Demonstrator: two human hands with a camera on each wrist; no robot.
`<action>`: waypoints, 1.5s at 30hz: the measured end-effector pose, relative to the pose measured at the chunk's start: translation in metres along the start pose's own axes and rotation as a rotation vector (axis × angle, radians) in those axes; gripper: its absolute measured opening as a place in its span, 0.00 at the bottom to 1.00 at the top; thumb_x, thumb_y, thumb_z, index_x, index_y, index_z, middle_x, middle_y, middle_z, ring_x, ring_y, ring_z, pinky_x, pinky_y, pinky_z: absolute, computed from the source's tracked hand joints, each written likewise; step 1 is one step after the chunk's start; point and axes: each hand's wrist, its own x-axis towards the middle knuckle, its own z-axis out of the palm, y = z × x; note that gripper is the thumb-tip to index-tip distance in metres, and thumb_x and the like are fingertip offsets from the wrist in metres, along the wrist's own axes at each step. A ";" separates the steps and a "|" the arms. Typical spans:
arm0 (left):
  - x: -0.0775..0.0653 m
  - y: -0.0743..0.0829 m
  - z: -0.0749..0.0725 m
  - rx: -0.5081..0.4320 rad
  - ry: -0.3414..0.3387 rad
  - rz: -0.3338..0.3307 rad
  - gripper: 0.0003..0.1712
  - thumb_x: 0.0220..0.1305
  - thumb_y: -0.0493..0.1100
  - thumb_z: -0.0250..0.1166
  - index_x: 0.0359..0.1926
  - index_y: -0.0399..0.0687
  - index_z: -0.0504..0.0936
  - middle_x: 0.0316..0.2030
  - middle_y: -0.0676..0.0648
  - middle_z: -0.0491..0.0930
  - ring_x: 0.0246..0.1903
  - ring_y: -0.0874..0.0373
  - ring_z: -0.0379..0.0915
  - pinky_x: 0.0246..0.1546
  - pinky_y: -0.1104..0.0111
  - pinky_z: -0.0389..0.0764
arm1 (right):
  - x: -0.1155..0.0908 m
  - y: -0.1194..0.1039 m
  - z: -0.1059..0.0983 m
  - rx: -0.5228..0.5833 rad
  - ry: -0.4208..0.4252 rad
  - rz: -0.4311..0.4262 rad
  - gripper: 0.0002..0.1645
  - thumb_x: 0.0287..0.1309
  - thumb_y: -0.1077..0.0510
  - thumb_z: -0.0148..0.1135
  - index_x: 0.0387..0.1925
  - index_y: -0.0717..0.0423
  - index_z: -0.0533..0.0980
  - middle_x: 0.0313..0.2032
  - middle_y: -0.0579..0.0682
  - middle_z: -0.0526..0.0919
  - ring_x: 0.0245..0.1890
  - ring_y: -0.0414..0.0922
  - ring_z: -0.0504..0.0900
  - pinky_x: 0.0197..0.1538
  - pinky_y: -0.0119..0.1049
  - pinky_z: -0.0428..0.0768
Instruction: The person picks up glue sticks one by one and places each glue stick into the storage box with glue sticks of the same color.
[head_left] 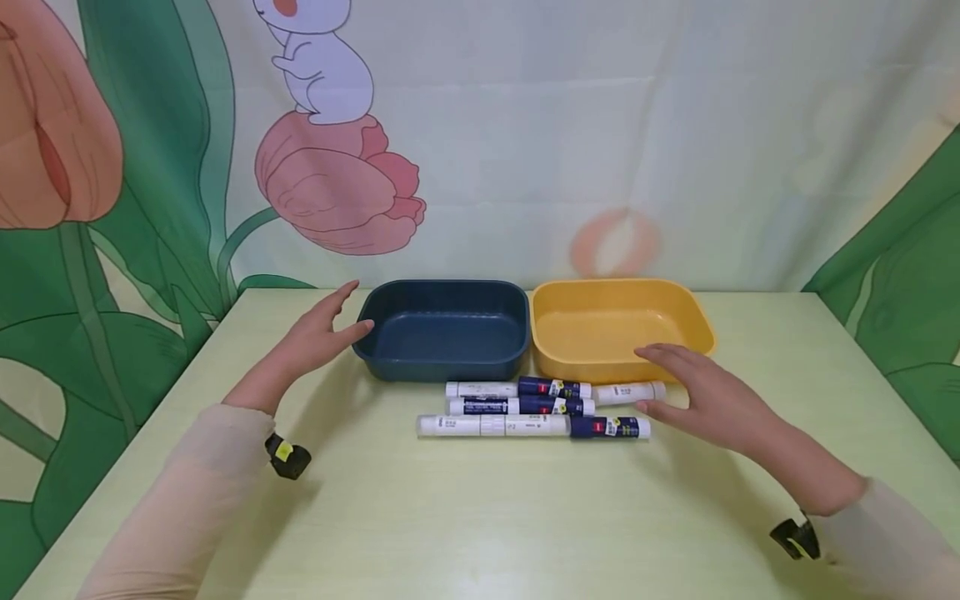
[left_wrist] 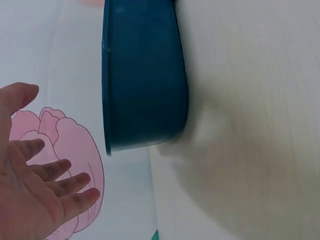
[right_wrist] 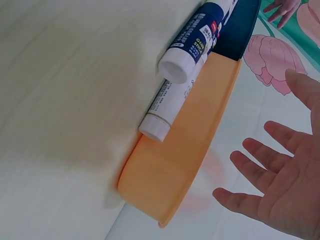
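My left hand [head_left: 318, 337] hovers at the left end of a dark blue bin [head_left: 442, 370], fingers spread and holding nothing. My right hand [head_left: 705, 396] is over the front right of a yellow bin [head_left: 600, 367], also spread and free of any object. Several glue sticks lie in rows before the two bins. One navy glue stick [head_left: 609, 427] with a white cap sits at the right of the front row, beside a long white one [head_left: 461, 426]. Close to my right fingertips is a white glue stick [head_left: 628, 393]; it lies against the yellow bin's front wall.
Both bins stand side by side at the back of the pale table [head_left: 480, 517], with nothing inside them. Right behind hangs a cloth [head_left: 510, 167] printed with flowers. Each wrist carries a small black strap mount [head_left: 288, 458].
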 end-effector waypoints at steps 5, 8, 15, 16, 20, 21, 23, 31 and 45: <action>0.001 -0.004 0.000 -0.075 -0.024 -0.086 0.46 0.78 0.53 0.54 0.83 0.46 0.38 0.80 0.30 0.45 0.78 0.29 0.46 0.75 0.35 0.59 | -0.002 0.001 0.003 0.016 0.000 -0.012 0.40 0.66 0.42 0.67 0.71 0.58 0.69 0.70 0.64 0.73 0.70 0.66 0.70 0.66 0.66 0.75; 0.001 -0.005 0.002 -0.124 -0.039 -0.139 0.46 0.79 0.53 0.53 0.83 0.46 0.37 0.81 0.31 0.43 0.79 0.31 0.45 0.76 0.36 0.58 | -0.003 0.000 0.004 0.025 -0.008 -0.015 0.39 0.65 0.43 0.68 0.71 0.58 0.70 0.69 0.65 0.73 0.69 0.66 0.71 0.65 0.65 0.76; 0.003 -0.011 0.003 -0.264 -0.085 -0.174 0.44 0.81 0.51 0.50 0.83 0.44 0.36 0.80 0.29 0.42 0.78 0.30 0.46 0.76 0.38 0.58 | -0.003 -0.003 0.012 0.005 -0.034 -0.025 0.37 0.62 0.45 0.71 0.67 0.58 0.74 0.66 0.62 0.78 0.67 0.64 0.74 0.65 0.63 0.78; 0.004 -0.012 0.003 -0.287 -0.094 -0.174 0.43 0.81 0.50 0.49 0.82 0.42 0.36 0.80 0.28 0.42 0.78 0.30 0.46 0.76 0.38 0.59 | -0.002 -0.004 0.013 0.000 -0.038 -0.033 0.36 0.62 0.45 0.71 0.66 0.57 0.75 0.65 0.62 0.79 0.66 0.64 0.75 0.65 0.62 0.78; 0.008 -0.017 0.003 -0.388 -0.137 -0.185 0.42 0.82 0.47 0.46 0.82 0.41 0.34 0.80 0.27 0.41 0.79 0.31 0.44 0.76 0.38 0.58 | 0.000 -0.006 0.019 -0.015 -0.046 -0.085 0.33 0.61 0.47 0.73 0.63 0.58 0.77 0.61 0.59 0.83 0.63 0.62 0.78 0.63 0.60 0.80; 0.009 -0.019 0.003 -0.417 -0.147 -0.195 0.41 0.82 0.46 0.46 0.82 0.41 0.33 0.80 0.28 0.41 0.79 0.31 0.44 0.76 0.38 0.58 | 0.001 -0.007 0.020 -0.016 -0.052 -0.092 0.33 0.60 0.47 0.73 0.63 0.58 0.78 0.61 0.58 0.83 0.63 0.61 0.79 0.63 0.60 0.80; 0.011 -0.021 0.004 -0.468 -0.165 -0.219 0.40 0.83 0.46 0.44 0.82 0.43 0.32 0.81 0.29 0.41 0.80 0.33 0.42 0.77 0.39 0.57 | 0.002 -0.009 0.022 -0.016 -0.058 -0.109 0.32 0.60 0.49 0.74 0.62 0.58 0.78 0.60 0.57 0.84 0.62 0.60 0.80 0.62 0.58 0.81; 0.018 -0.021 0.010 -0.582 -0.169 -0.319 0.39 0.84 0.47 0.44 0.83 0.47 0.34 0.82 0.34 0.41 0.80 0.36 0.45 0.78 0.45 0.60 | 0.006 -0.011 0.030 -0.019 -0.085 -0.145 0.30 0.58 0.52 0.75 0.61 0.56 0.80 0.58 0.56 0.86 0.59 0.58 0.82 0.61 0.56 0.82; 0.028 -0.025 0.018 -0.761 -0.175 -0.383 0.36 0.85 0.47 0.40 0.83 0.46 0.35 0.83 0.36 0.38 0.80 0.36 0.46 0.78 0.43 0.58 | 0.018 -0.013 0.045 -0.093 -0.137 -0.143 0.28 0.58 0.51 0.75 0.58 0.56 0.81 0.56 0.55 0.86 0.58 0.56 0.83 0.61 0.53 0.83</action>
